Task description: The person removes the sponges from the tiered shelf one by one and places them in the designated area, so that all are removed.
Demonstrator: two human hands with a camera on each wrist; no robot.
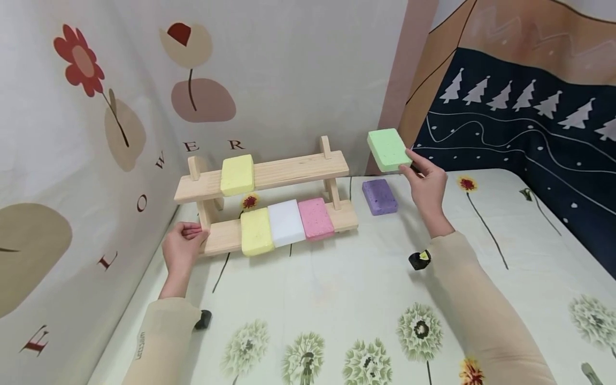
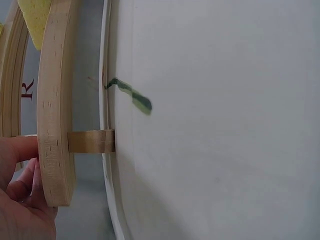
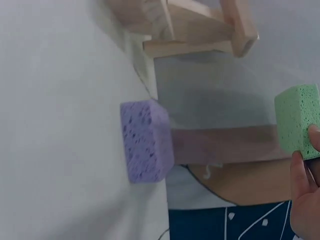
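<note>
A two-tier wooden rack (image 1: 300, 170) stands near the back wall. My left hand (image 1: 184, 243) grips the left end of its lower shelf (image 2: 56, 105), some fingers partly hidden by the board. On the upper shelf lies one yellow sponge (image 1: 237, 175). Side by side on the lower shelf are another yellow sponge (image 1: 256, 231), a white sponge (image 1: 286, 222) and a pink sponge (image 1: 316, 218). My right hand (image 1: 427, 184) pinches a light green sponge (image 1: 387, 149) by its edge, raised above the table. Below it, a purple sponge (image 1: 379, 197) rests on the cloth, right of the rack.
A pale tablecloth (image 1: 332, 299) printed with flowers covers the table. Behind the rack hangs a white printed curtain (image 1: 298, 69). A dark cloth with white trees (image 1: 510, 123) hangs at the right.
</note>
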